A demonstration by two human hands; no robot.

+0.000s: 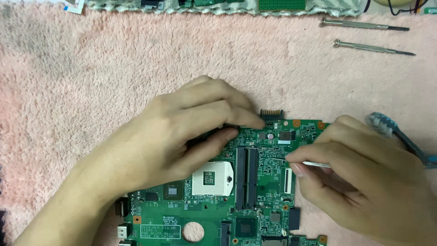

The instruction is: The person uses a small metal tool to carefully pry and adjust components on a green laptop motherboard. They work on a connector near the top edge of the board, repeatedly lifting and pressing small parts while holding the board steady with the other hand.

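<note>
Underneath everything lies a pink fluffy cloth (91, 68) with a soft, long pile, and it covers nearly the whole view. On it, in the lower middle, rests a green circuit board (268, 182), flat and rigid, with many small soldered parts on its surface. The left hand (182, 132) lies over the upper left part of this board; its fingers are bent close together and press on the upper edge, next to a black comb-shaped connector (271, 112) that sticks out from the edge. What is under the palm I cannot tell. The right hand (364, 177) comes from the right side and its thumb and fingers are pinched narrow around a thin metal tool (314, 163), whose shiny shaft points left and touches the board just right of the two long black slots (246, 177). Left of these slots sits a square white socket (212, 178) with a fine grid of holes, and below it is a round hole (193, 231) cut in the board. Behind the right hand lies a brush (400, 136) with a blue handle and pale bristles, partly hidden. At the top right, well apart from both hands, two slim screwdrivers (364, 24) with silver handles and dark tips lie almost parallel on the cloth.
</note>
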